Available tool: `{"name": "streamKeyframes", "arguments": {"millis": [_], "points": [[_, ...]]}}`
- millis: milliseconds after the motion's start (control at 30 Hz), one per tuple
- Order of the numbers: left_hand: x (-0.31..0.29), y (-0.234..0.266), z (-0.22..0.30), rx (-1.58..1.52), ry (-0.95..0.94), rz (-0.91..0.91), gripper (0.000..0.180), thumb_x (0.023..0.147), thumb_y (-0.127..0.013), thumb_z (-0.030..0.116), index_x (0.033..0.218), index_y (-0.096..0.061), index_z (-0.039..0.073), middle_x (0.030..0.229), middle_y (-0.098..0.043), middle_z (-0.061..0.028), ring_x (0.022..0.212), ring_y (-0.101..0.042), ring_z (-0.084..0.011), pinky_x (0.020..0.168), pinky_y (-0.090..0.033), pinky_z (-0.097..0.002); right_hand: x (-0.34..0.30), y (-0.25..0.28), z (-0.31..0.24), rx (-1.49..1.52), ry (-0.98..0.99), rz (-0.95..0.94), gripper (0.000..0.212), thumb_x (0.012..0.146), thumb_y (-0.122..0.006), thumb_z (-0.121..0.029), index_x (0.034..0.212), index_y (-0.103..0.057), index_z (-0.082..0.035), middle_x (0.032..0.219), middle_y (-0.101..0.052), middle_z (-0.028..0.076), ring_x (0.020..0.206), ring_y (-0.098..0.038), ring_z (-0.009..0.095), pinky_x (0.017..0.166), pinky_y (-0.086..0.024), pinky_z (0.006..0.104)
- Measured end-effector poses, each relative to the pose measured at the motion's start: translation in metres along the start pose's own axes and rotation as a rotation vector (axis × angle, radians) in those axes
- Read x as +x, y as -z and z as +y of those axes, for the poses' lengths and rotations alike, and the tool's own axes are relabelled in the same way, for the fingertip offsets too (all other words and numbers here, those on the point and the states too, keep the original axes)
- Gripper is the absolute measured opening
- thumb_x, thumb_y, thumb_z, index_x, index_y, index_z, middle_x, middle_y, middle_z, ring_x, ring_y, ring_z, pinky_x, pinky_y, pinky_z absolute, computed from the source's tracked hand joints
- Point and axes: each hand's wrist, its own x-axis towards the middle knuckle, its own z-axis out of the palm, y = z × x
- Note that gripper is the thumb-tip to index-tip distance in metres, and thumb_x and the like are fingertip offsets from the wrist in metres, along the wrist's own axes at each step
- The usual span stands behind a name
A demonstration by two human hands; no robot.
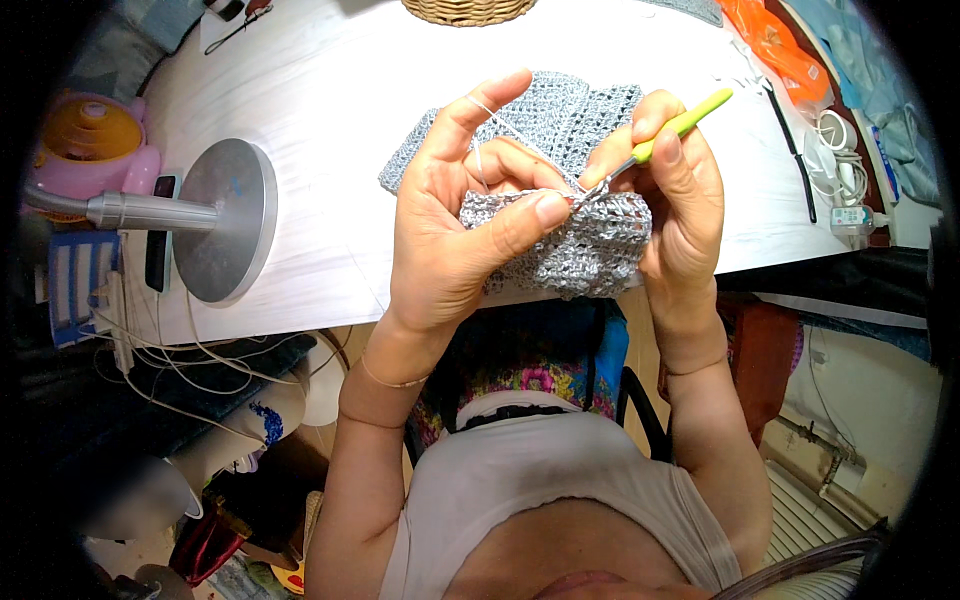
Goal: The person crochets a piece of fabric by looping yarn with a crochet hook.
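A grey crocheted piece (560, 240) with an openwork pattern hangs between my hands at the table's near edge, and more of it lies on the tabletop behind them. My left hand (470, 190) pinches its upper edge between thumb and fingers. Over the raised left index finger runs a thin strand of grey yarn (512, 130), which leads down to the stitches. In my right hand (685, 180) is a crochet hook (690, 122) with a lime-green handle, gripped by thumb and fingers. The hook's metal shaft points down-left into the edge of the work, where its tip is hidden among loops.
A lamp with a round grey base (228, 220) stands at the left, beside a phone (160, 235) and a pink-and-yellow pot (95, 130). A wicker basket (468, 10) sits at the far edge. White cables (840, 160) and an orange bag (775, 50) lie at the right.
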Motion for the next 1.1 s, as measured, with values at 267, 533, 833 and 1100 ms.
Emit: {"name": "streamKeyframes", "arguments": {"millis": [267,533,833,1100], "points": [[-0.002,0.002,0.000,0.110,-0.036,0.035,0.063,0.071,-0.065,0.003,0.124,-0.032,-0.004,0.073,-0.060,-0.0057,0.070,-0.055,-0.0070,0.065,-0.041,-0.0175,0.000,-0.001,-0.003,-0.142,0.194,-0.090,0.019,0.089,-0.047,-0.022,0.091,-0.040,-0.004,0.076,-0.061,0.017,0.067,-0.057,0.012,0.063,-0.044,0.0187],[-0.002,0.001,-0.001,0.333,-0.166,0.071,0.061,0.070,-0.064,0.000,0.123,-0.034,-0.004,0.073,-0.061,-0.0057,0.070,-0.056,-0.0069,0.061,-0.040,-0.0165,-0.006,-0.005,-0.008,-0.325,0.317,-0.066,0.019,0.087,-0.049,-0.017,0.091,-0.039,-0.002,0.077,-0.060,0.015,0.075,-0.060,0.017,0.070,-0.047,0.0248],[-0.005,0.000,-0.002,0.459,-0.266,0.109,0.061,0.070,-0.065,0.001,0.122,-0.035,-0.004,0.074,-0.062,-0.0041,0.072,-0.056,-0.0061,0.060,-0.036,-0.0156,-0.013,-0.011,-0.010,-0.411,0.388,-0.072,0.018,0.086,-0.051,-0.012,0.092,-0.039,-0.001,0.081,-0.059,0.016,0.077,-0.060,0.019,0.072,-0.048,0.0275],[-0.011,-0.003,-0.001,0.578,-0.356,0.151,0.061,0.070,-0.065,-0.001,0.122,-0.034,-0.003,0.073,-0.060,-0.0021,0.071,-0.055,-0.0042,0.059,-0.035,-0.0147,-0.013,-0.008,-0.003,-0.558,0.581,-0.135,0.020,0.082,-0.055,-0.006,0.093,-0.040,-0.001,0.082,-0.060,0.017,0.077,-0.060,0.021,0.070,-0.049,0.0277]]}}
